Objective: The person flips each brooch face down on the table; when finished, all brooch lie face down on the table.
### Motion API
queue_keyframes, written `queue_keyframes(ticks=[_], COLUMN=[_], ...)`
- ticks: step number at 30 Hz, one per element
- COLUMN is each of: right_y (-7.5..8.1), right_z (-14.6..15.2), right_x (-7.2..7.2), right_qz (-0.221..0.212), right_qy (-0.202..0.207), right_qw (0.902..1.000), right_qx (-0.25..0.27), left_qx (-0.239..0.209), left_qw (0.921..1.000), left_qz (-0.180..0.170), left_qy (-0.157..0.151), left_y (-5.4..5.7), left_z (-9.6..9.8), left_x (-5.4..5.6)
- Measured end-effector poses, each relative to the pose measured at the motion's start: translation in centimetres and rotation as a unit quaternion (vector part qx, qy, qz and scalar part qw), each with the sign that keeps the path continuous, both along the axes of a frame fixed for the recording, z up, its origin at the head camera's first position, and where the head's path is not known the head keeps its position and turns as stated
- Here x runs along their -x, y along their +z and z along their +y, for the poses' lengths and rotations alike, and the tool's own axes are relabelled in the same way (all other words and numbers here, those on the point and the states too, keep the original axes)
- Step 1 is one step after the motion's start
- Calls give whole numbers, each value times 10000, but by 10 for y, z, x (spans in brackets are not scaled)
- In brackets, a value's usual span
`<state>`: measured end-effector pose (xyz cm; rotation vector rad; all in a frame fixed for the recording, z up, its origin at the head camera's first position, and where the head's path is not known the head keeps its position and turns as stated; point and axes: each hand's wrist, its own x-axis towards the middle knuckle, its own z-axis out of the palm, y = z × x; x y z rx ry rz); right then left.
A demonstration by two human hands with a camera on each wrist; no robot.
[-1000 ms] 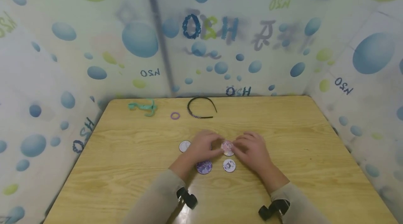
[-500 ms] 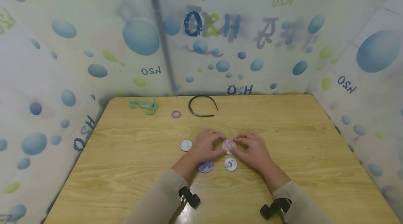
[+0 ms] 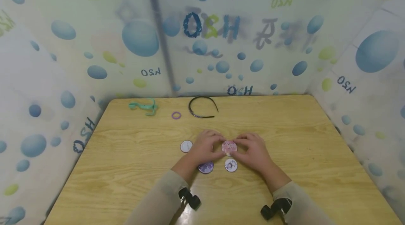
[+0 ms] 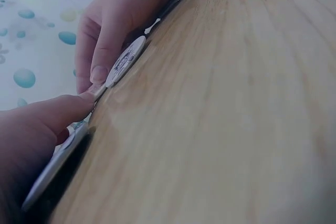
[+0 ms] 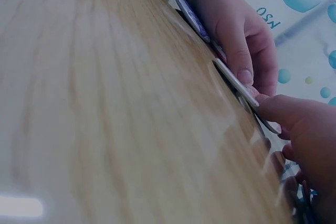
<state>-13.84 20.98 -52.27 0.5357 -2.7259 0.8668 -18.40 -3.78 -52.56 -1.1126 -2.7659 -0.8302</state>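
Observation:
A round pink patterned badge (image 3: pixel 229 147) lies between both hands near the middle of the table. My left hand (image 3: pixel 205 147) holds its left edge, thumb below and fingers above. From the opposite side, my right hand (image 3: pixel 254 151) pinches it between thumb and forefinger. Just below it rests a white badge (image 3: pixel 231 165) with a small drawn figure, whose edge appears by the fingertips in the left wrist view. A purple badge (image 3: pixel 206 167) sits partly under my left wrist. Left of that hand, a whitish badge (image 3: pixel 186 146) is partly covered.
Along the back of the wooden table (image 3: pixel 303 182) are a green claw-like hair clip (image 3: pixel 145 107), a purple ring-shaped band (image 3: pixel 176 115) and a black headband (image 3: pixel 202 116). A wall (image 3: pixel 202 70) patterned with blue and green spots stands behind the table.
My right thumb and fingers have spread to the pink badge's lower and upper edges, uncovering more of its face. The other badges stay in place.

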Motion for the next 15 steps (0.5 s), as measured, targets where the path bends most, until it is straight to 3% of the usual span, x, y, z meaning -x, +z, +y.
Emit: queue_keyframes(ticks=[15], right_y=[4], right_z=[0], right_x=[-1], right_qz=[-75], right_qy=[142], right_qw=[9998], right_qx=[-125], left_qx=[-32], left_qw=[9999], left_qz=[99], left_qy=[-101], left_y=[-1], left_z=[-1], left_x=[2])
